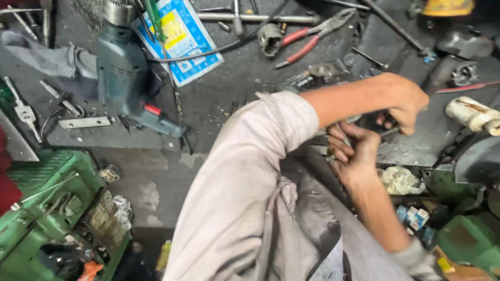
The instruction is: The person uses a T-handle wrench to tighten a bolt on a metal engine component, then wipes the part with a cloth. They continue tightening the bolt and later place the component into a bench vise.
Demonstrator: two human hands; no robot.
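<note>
My left arm, in a grey sleeve, reaches across from the lower left. My left hand (405, 106) is closed around a thin dark metal rod (389, 131) that pokes out below the fist. Just under it, my right hand (354, 152) comes up from the lower right. Its fingers curl around a small dark metal part that is mostly hidden by both hands. The hands touch each other above a worn metal plate (411, 151) on the grimy workbench.
A blue-grey electric drill (125, 73) lies at upper left beside a blue and yellow packet (182, 36). Red-handled pliers (307, 39) lie at the back. A white cylinder (471, 114) sits at right, a crumpled rag (401, 179) below the hands, and a green machine (47, 208) at lower left.
</note>
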